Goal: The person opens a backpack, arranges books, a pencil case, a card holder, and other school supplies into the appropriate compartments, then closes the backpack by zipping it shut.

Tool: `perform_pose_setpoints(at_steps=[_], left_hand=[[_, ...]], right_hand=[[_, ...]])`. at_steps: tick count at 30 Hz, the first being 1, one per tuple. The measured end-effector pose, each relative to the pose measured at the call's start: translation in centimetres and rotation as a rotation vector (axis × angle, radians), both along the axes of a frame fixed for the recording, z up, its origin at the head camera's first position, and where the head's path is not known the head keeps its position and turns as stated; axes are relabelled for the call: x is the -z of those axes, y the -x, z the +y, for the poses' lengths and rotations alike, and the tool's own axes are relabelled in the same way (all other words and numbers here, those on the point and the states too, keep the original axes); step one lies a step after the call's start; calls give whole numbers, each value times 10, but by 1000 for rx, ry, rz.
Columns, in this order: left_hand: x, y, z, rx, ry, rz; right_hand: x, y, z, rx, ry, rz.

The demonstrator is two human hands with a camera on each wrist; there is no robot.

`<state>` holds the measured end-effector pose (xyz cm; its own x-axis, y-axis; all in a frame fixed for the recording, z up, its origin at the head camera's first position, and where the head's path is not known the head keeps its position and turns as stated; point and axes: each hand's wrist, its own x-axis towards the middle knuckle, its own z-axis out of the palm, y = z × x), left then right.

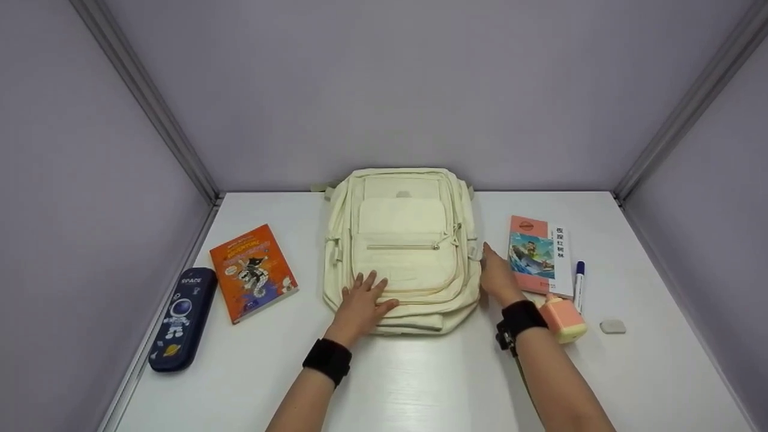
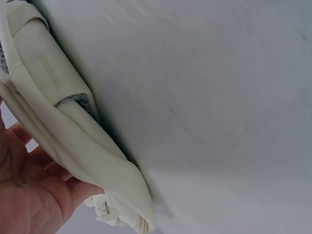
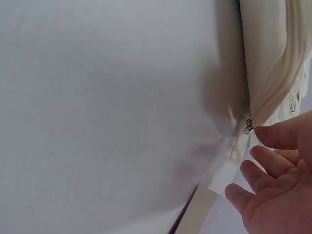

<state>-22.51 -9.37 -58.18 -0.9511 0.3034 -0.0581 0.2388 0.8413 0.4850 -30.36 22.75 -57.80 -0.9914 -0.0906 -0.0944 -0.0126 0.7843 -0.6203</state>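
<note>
A cream backpack (image 1: 402, 264) lies front side up in the middle of the white table. My left hand (image 1: 360, 306) rests with spread fingers on its lower front, below the zipped front pocket. In the left wrist view, the fingers of the left hand (image 2: 34, 190) lie against the bag's fabric. At the bag's right side is my right hand (image 1: 499, 277). The right wrist view has the thumb of the right hand (image 3: 282, 170) right at a metal zipper slider (image 3: 248, 126) with a cream pull tab (image 3: 235, 153); the other fingers are loosely bent and apart from it.
Left of the bag lie an orange book (image 1: 255, 273) and a dark blue space pencil case (image 1: 183, 321). On the right are a pink-and-white book (image 1: 534, 255), a marker (image 1: 579, 285), a pink-and-yellow bottle-like item (image 1: 564, 321) and a grey eraser-like piece (image 1: 612, 326). Grey walls enclose the table.
</note>
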Motion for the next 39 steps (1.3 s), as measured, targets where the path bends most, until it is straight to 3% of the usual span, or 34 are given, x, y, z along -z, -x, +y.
perform_pose_setpoints(at_steps=[5, 12, 15, 21, 28, 31, 35, 39], left_hand=[[1, 1, -1, 12, -30, -3], [2, 1, -5, 19, -76, -3], [2, 1, -5, 20, -70, -3], [1, 1, -7, 38, -86, -19], [-1, 1, -11, 74, -90, -28], [-2, 2, -12, 87, -95, -32], [-2, 3, -12, 97, -92, -41], [-1, 4, -14, 107, -99, -56]], right_hand=[[5, 2, 2, -27, -6, -47], [16, 5, 4, 27, 44, 116], [19, 5, 4, 80, 110, 128], [19, 10, 4, 89, 291, 77], [17, 11, 4, -47, 349, 38], [16, 11, 3, -78, 447, 1], [14, 10, 3, -54, 589, -62], [11, 13, 3, -20, 657, -121]])
